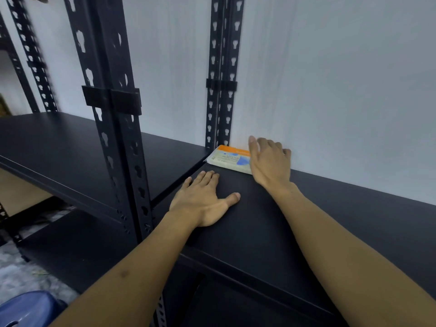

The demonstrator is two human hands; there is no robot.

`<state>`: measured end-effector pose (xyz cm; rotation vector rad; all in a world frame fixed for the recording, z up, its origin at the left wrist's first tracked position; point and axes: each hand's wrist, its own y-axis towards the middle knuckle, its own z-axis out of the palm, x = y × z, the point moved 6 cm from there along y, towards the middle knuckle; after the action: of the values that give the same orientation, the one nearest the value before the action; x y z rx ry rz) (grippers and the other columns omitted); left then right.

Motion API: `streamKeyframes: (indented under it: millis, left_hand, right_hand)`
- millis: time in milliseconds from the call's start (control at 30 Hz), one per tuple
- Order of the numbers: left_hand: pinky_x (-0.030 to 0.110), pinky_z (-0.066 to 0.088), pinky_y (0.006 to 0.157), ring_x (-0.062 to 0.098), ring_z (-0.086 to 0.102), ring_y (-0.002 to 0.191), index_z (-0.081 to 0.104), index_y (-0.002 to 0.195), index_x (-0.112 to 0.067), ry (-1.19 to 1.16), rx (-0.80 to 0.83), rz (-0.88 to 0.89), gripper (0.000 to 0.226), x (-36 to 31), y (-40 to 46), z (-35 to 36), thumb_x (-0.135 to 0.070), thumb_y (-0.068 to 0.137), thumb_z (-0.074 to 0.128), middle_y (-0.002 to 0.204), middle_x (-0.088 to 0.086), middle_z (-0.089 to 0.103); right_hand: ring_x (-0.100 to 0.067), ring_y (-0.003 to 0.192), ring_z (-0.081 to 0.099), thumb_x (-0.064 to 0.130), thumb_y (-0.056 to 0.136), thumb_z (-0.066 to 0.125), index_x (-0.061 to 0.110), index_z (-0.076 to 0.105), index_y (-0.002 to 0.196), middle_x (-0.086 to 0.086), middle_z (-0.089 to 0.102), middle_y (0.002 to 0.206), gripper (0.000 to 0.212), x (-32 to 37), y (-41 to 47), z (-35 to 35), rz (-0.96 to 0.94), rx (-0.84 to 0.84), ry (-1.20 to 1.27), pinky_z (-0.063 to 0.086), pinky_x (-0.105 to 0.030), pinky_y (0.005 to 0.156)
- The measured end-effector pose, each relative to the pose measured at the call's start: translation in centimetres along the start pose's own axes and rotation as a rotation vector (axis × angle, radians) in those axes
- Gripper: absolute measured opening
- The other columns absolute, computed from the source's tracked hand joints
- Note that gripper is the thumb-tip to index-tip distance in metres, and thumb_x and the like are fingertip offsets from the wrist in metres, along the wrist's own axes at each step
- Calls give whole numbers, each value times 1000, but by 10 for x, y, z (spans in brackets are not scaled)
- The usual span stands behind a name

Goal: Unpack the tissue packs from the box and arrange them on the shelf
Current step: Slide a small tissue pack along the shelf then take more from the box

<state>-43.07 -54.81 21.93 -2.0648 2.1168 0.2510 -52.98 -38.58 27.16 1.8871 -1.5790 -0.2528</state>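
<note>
One tissue pack (227, 159), white with an orange strip and blue marks, lies flat on the black shelf board (330, 208), pushed into the back left corner against the white wall. My right hand (270, 162) lies over the pack's right end with its fingers spread and loosely bent; whether they press on the pack I cannot tell. My left hand (204, 199) rests flat, palm down, on the shelf board just in front of the pack, apart from it. The box is not in view.
Black slotted uprights stand at the pack's left (220, 74) and nearer me (113, 114). A second black shelf unit (59, 147) adjoins on the left, with lower boards beneath. A blue plastic object (26, 310) sits at the bottom left above a grey floor.
</note>
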Motion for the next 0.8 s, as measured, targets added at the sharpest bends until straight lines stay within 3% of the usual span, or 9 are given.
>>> streamKeyframes:
  millis: [100,200,300,367,533,667,800]
  left_hand:
    - [41,-1,127,7,-6,155,6,163,-23,-8,0,0,92,0,0,-1,-79,92,23,170,-9,-1]
    - [41,-1,127,7,-5,155,7,163,-23,-10,0,-6,92,0,0,-2,-79,92,23,170,-9,0]
    - [40,-1,127,8,-4,155,8,163,-24,-13,0,-10,93,1,0,-2,-80,91,24,170,-8,1]
    - [40,-1,127,8,-3,155,9,163,-23,-19,-1,-9,93,2,0,-2,-80,91,24,170,-8,2]
    - [41,0,127,9,-1,156,11,163,-22,-18,-10,-5,94,1,-4,-4,-81,90,25,170,-7,5]
    - [41,4,127,12,5,156,17,162,-21,-28,-27,-6,94,-2,-11,-8,-81,90,27,169,-4,12]
    - [44,16,124,20,18,154,29,159,-17,-19,-70,-30,82,-9,-27,-15,-71,97,30,167,1,24]
  right_hand:
    - [-33,112,54,43,106,21,12,59,122,-11,65,117,52,-41,-16,-9,117,81,-30,36,-49,97]
    - [-32,114,53,44,104,27,12,61,112,-12,63,118,48,-86,-38,-17,242,252,-68,35,-49,100]
    - [-27,113,53,45,101,35,17,60,100,-6,63,115,38,-106,-61,-29,247,373,-114,33,-49,103]
    - [-25,121,50,47,101,34,19,60,112,-3,59,123,40,-107,-76,-40,228,413,-123,32,-50,106]
    - [-23,148,28,51,103,31,21,44,148,-2,37,158,55,-104,-116,-71,227,444,-130,22,-50,119]
    - [-21,152,21,50,104,31,21,40,151,-1,31,162,56,-100,-153,-100,238,437,-127,17,-47,122]
    - [-20,147,31,47,104,33,18,50,142,-1,43,155,50,-95,-192,-133,236,388,-137,21,-44,119]
